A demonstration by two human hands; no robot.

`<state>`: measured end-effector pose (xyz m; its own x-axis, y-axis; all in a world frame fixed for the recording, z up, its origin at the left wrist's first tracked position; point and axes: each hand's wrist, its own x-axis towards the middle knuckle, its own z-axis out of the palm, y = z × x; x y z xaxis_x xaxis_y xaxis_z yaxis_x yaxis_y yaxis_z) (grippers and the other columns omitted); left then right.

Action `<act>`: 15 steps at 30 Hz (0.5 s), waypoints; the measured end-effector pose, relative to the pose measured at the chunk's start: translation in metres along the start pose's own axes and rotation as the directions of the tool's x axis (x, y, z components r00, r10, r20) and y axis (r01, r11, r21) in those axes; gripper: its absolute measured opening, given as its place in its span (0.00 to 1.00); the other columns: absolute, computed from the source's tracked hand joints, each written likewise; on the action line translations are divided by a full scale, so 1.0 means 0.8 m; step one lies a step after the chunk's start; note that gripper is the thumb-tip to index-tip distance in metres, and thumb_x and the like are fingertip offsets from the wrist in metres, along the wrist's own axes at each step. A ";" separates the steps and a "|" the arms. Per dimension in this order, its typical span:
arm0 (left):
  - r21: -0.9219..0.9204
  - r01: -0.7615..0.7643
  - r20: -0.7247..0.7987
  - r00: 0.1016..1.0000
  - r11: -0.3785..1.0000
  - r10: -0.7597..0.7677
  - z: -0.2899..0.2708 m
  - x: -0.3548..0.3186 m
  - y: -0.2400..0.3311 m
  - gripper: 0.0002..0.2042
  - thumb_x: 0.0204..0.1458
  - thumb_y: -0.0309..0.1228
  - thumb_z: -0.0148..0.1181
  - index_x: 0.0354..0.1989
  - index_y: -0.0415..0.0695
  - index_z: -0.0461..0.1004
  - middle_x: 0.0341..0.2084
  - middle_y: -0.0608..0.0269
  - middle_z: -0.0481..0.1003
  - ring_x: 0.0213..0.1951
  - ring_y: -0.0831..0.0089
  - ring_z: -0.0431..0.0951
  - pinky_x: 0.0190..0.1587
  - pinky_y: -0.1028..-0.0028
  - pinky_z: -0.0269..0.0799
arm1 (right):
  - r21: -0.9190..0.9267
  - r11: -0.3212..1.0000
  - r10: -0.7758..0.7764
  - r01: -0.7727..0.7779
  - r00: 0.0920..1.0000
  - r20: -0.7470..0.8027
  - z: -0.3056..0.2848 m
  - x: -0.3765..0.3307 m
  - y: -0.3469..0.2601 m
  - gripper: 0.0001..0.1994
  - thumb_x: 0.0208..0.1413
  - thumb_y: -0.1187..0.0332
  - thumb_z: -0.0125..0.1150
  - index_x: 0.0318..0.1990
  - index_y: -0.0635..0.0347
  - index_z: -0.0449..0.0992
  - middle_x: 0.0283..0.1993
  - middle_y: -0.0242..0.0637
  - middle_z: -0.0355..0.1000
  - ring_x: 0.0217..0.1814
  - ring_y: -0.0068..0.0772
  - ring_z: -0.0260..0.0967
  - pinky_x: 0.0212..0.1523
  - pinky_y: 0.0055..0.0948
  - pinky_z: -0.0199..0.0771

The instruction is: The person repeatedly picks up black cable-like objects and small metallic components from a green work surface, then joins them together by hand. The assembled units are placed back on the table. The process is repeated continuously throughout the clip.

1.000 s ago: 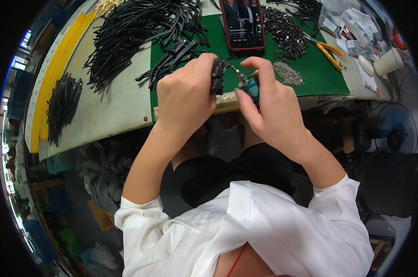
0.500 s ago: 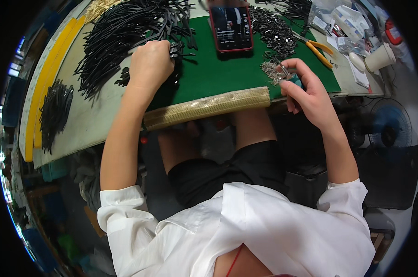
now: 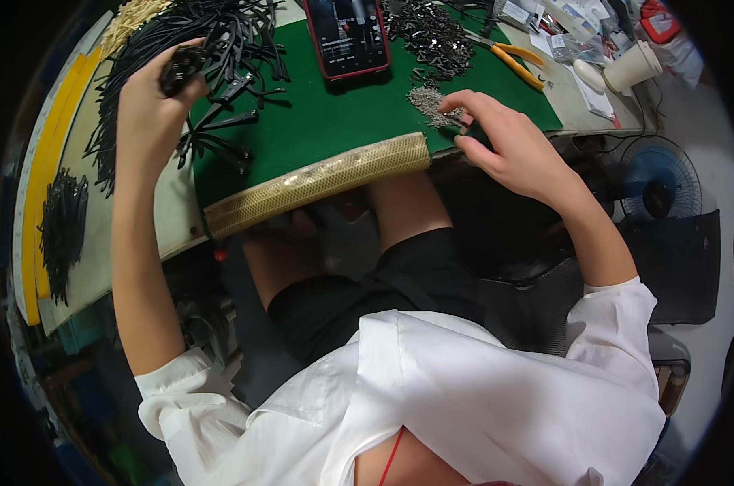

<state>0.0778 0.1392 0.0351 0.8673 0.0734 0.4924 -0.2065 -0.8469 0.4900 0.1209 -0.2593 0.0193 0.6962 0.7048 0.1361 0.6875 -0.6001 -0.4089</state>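
Note:
My left hand (image 3: 150, 109) is closed around a bundle of thin black straps (image 3: 183, 69), whose cut ends face up out of the fist. Under and beyond that hand spreads a large heap of black straps (image 3: 221, 40). A few loose straps (image 3: 217, 146) fan out on the green mat beside it. My right hand (image 3: 505, 142) is closed on a small metal tool (image 3: 458, 125), mostly hidden by the fingers, so its exact kind does not show. That hand is at the edge of a pile of tiny silver pins (image 3: 426, 101). Behind the pins is a heap of dark metal pieces (image 3: 432, 40).
A red-cased phone (image 3: 349, 40) stands at the back of the green mat (image 3: 318, 113). Orange-handled pliers (image 3: 519, 65) lie right. A gold mesh-covered roll (image 3: 318, 180) edges the table. Yellow strips (image 3: 59, 154) and another strap bundle (image 3: 63, 231) lie left. A fan (image 3: 659, 182) stands right.
My left hand has moved left and turned, and the strap bundle's ends now show in its grip. My right hand has turned palm-down by the pins. The whole view has shifted.

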 end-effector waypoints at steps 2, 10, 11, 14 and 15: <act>-0.320 0.197 0.098 0.980 0.927 -0.175 -0.011 -0.012 0.027 0.21 0.52 0.34 0.59 0.56 0.43 0.77 0.27 0.68 0.79 0.23 0.87 0.67 0.24 0.84 0.57 | -0.031 1.000 0.009 -0.006 0.995 0.097 -0.001 0.000 0.002 0.17 0.57 0.71 0.57 0.54 0.56 0.69 0.46 0.41 0.71 0.46 0.43 0.72 0.48 0.38 0.72; -0.782 0.324 0.276 0.946 0.532 -0.169 0.012 -0.051 0.105 0.24 0.50 0.28 0.61 0.58 0.34 0.73 0.25 0.67 0.78 0.20 0.89 0.66 0.20 0.87 0.52 | -0.091 0.993 -0.069 0.075 0.995 0.075 0.013 0.016 -0.001 0.14 0.56 0.70 0.56 0.50 0.55 0.71 0.44 0.47 0.72 0.41 0.52 0.74 0.43 0.45 0.73; -0.793 0.334 0.282 0.943 0.509 -0.179 0.017 -0.055 0.113 0.28 0.50 0.29 0.61 0.61 0.31 0.69 0.24 0.68 0.76 0.20 0.89 0.65 0.20 0.87 0.51 | -0.102 0.992 -0.061 0.070 0.994 0.089 0.013 0.018 -0.002 0.14 0.56 0.70 0.56 0.50 0.55 0.71 0.43 0.48 0.72 0.41 0.52 0.74 0.43 0.45 0.73; -0.829 0.353 0.276 0.933 0.433 -0.232 0.026 -0.059 0.116 0.24 0.52 0.27 0.58 0.59 0.31 0.70 0.24 0.67 0.75 0.20 0.88 0.66 0.20 0.87 0.51 | -0.121 0.990 -0.053 0.068 0.991 0.119 0.009 0.020 -0.006 0.14 0.56 0.70 0.56 0.50 0.56 0.71 0.42 0.48 0.72 0.40 0.53 0.74 0.43 0.46 0.73; -0.833 0.362 0.283 0.928 0.417 -0.240 0.027 -0.060 0.115 0.23 0.53 0.26 0.58 0.58 0.31 0.71 0.24 0.67 0.75 0.20 0.87 0.67 0.19 0.87 0.51 | -0.118 0.990 -0.061 0.075 0.991 0.120 0.008 0.019 -0.007 0.14 0.55 0.70 0.56 0.50 0.56 0.71 0.42 0.48 0.72 0.40 0.53 0.74 0.43 0.46 0.73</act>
<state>0.0272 0.0463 0.0408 0.9832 0.1224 0.1357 -0.1495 0.1119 0.9824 0.1265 -0.2428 0.0175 0.6233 0.7803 0.0517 0.7574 -0.5860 -0.2881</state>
